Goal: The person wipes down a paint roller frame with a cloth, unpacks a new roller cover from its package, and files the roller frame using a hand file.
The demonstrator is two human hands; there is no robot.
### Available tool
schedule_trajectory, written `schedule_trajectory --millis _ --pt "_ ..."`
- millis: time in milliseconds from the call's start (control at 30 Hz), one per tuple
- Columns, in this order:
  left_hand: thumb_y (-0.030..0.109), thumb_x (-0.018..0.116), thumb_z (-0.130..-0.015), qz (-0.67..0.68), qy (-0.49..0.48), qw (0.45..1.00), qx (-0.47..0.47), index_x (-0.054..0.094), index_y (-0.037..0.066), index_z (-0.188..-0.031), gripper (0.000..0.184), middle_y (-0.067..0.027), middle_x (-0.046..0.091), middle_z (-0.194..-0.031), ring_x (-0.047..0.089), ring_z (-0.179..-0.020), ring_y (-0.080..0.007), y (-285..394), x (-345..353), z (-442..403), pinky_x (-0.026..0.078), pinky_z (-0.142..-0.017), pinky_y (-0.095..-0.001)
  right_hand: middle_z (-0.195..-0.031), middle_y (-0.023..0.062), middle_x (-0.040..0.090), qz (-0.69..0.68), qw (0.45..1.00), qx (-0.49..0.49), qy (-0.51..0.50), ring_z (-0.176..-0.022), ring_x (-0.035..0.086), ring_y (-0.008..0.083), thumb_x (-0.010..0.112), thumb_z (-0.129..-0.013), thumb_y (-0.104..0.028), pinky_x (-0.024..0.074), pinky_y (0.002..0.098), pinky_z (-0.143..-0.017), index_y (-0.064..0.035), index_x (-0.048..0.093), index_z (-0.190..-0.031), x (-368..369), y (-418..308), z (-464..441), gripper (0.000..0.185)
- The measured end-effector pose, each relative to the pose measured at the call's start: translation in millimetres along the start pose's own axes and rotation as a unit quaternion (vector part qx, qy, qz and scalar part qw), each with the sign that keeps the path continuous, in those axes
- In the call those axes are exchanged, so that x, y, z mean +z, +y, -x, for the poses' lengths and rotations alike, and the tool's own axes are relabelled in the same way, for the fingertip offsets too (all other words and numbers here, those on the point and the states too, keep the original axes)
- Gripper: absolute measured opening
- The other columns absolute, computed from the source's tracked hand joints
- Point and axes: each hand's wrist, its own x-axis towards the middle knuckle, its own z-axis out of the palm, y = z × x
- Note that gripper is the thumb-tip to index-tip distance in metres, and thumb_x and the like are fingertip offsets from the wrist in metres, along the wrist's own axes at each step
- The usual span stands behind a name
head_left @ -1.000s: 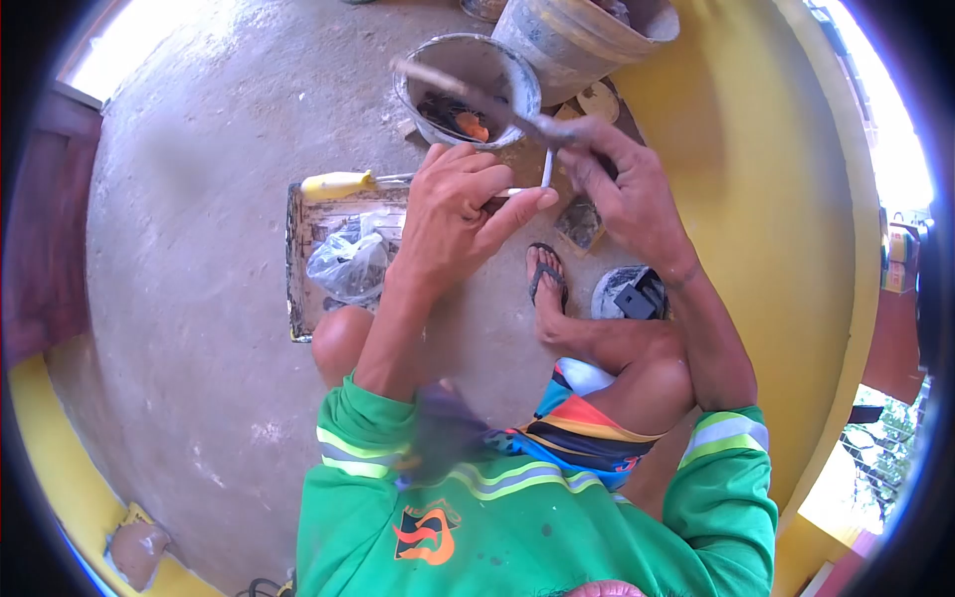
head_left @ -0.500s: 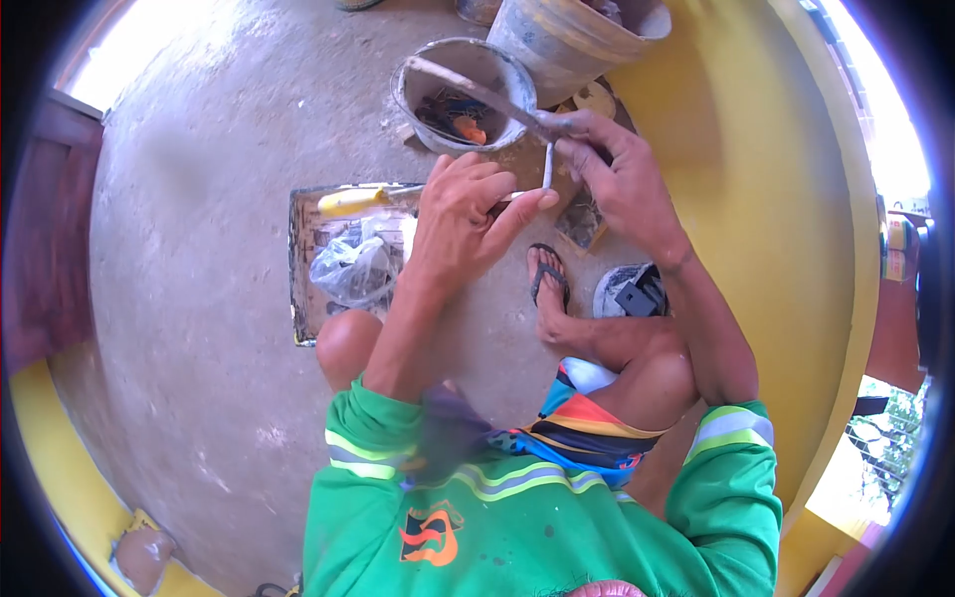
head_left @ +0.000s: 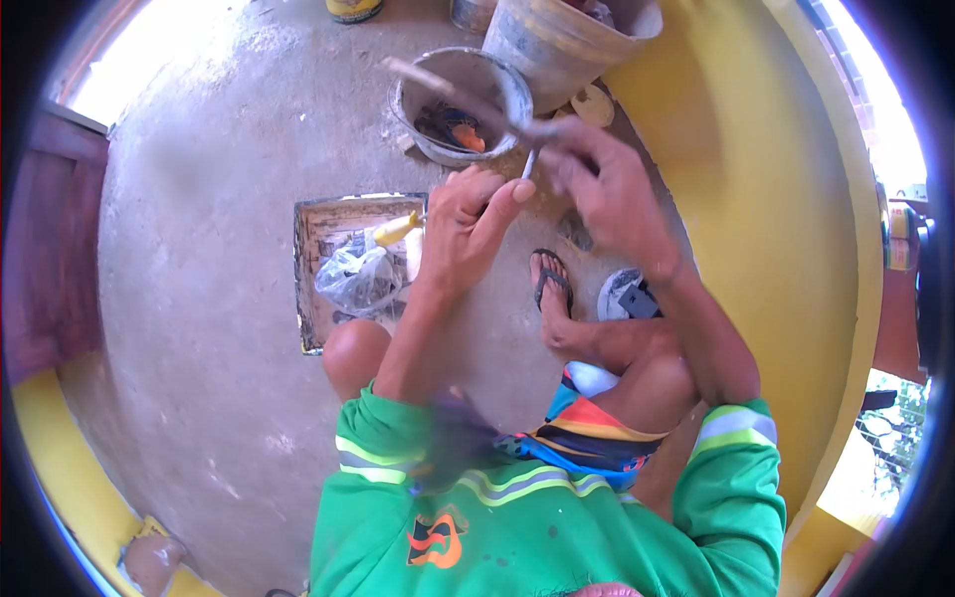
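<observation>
My left hand [head_left: 463, 229] is closed around a thin, bent, whitish rod [head_left: 529, 164], whose end sticks up beyond my thumb. A yellow handle [head_left: 398, 229] shows just left of that hand, above the tray; its link to the rod is hidden. In my right hand [head_left: 602, 189], blurred by motion, is a long, narrow brown-grey tool [head_left: 448, 92]. The tool slants up and left over a bucket and crosses or meets the rod's top end; exact contact is unclear.
A paint-stained tray [head_left: 310, 298] holds a clear plastic bag [head_left: 356, 281]. Ahead are a bucket [head_left: 410, 117] with dark and orange scraps, a larger bucket [head_left: 542, 45] and a yellow can [head_left: 354, 8]. Right of my foot stands a small container [head_left: 609, 295], beside the yellow wall [head_left: 786, 249].
The yellow handle has swung right and down, now tilted upward to the right. Both hands have shifted slightly left. The long tool has moved along with my right hand.
</observation>
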Motion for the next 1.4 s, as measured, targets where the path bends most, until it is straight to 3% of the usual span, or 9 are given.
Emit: schedule_trajectory --millis 100,400,500,700,1000,1100,1300,1400 --pt "0.030 0.061 -0.094 0.068 0.040 0.997 0.016 0.055 0.000 -0.069 0.040 -0.0103 0.044 -0.060 0.042 -0.062 -0.0242 5.2 4.9 -0.2 0.033 -0.063 -0.0368 -0.094 0.0062 0.069 -0.022 1.000 -0.005 -0.022 -0.078 0.056 0.0090 0.057 -0.094 -0.006 0.0485 0.0262 -0.075 -0.0039 0.066 -0.118 8.0 -9.4 12.6 0.026" --pt "0.032 0.057 -0.097 0.063 0.031 0.997 -0.026 0.046 0.000 -0.068 0.045 -0.0085 0.037 -0.059 0.035 -0.060 -0.0224 0.6 5.5 5.5 0.031 -0.061 -0.0362 -0.082 0.0110 0.064 0.010 0.998 -0.032 0.047 -0.068 0.052 0.0100 0.058 -0.093 -0.003 0.0479 0.0275 -0.064 -0.0052 0.065 -0.117 11.0 0.0 2.0 0.025" --pt "0.031 0.056 -0.098 0.072 0.040 0.996 -0.028 0.045 0.001 -0.067 0.045 -0.0074 0.037 -0.059 0.035 -0.060 -0.0211 1.4 3.3 5.1 0.031 -0.061 -0.0357 -0.080 0.0125 0.065 0.027 0.993 -0.106 0.048 -0.064 0.051 0.0108 0.058 -0.093 -0.004 0.0473 0.0292 -0.061 -0.0068 0.066 -0.118 17.8 -9.5 9.0 0.026" --pt "0.031 0.057 -0.098 0.079 0.036 0.996 -0.037 0.048 0.000 -0.068 0.044 -0.0069 0.039 -0.059 0.036 -0.060 -0.0202 0.8 2.5 4.4 0.032 -0.062 -0.0353 -0.080 0.0140 0.066 0.055 0.996 -0.042 0.046 -0.061 0.051 0.0133 0.059 -0.092 -0.003 0.0460 0.0298 -0.060 -0.0074 0.066 -0.118 11.8 -11.1 -1.4 0.027" --pt "0.033 0.057 -0.098 0.095 0.049 0.994 -0.028 0.055 0.000 -0.070 0.043 -0.0086 0.044 -0.059 0.042 -0.062 -0.0210 3.6 5.8 -0.2 0.034 -0.063 -0.0349 -0.090 0.0099 0.069 -0.008 0.997 -0.073 0.018 -0.080 0.058 0.0088 0.057 -0.093 -0.001 0.0489 0.0244 -0.075 -0.0053 0.065 -0.121 16.4 -11.8 8.7 0.029" --pt "0.032 0.056 -0.098 0.071 0.031 0.996 -0.040 0.056 0.000 -0.071 0.043 -0.0088 0.045 -0.060 0.042 -0.063 -0.0208 -1.1 4.9 -0.2 0.035 -0.064 -0.0348 -0.092 0.0094 0.070 -0.012 1.000 -0.002 0.003 -0.081 0.058 0.0083 0.056 -0.094 0.000 0.0491 0.0248 -0.075 -0.0050 0.065 -0.121 10.6 -10.3 2.1 0.029" --pt "0.031 0.055 -0.099 0.101 0.040 0.993 -0.048 0.054 0.000 -0.071 0.041 -0.0085 0.046 -0.062 0.040 -0.063 -0.0197 4.0 7.6 -1.4 0.035 -0.064 -0.0346 -0.082 0.0118 0.066 0.037 0.997 -0.069 0.022 -0.068 0.054 0.0102 0.057 -0.093 -0.001 0.0484 0.0277 -0.066 -0.0054 0.065 -0.119 13.0 -8.4 5.3 0.028" --pt "0.030 0.054 -0.099 0.080 0.013 0.996 -0.048 0.058 0.000 -0.074 0.039 -0.0077 0.047 -0.063 0.042 -0.063 -0.0196 -2.7 7.7 0.2 0.036 -0.065 -0.0341 -0.080 0.0125 0.065 0.043 0.998 -0.028 0.042 -0.064 0.053 0.0123 0.056 -0.092 -0.001 0.0481 0.0280 -0.064 -0.0048 0.066 -0.117 7.7 -5.7 -3.1 0.027"
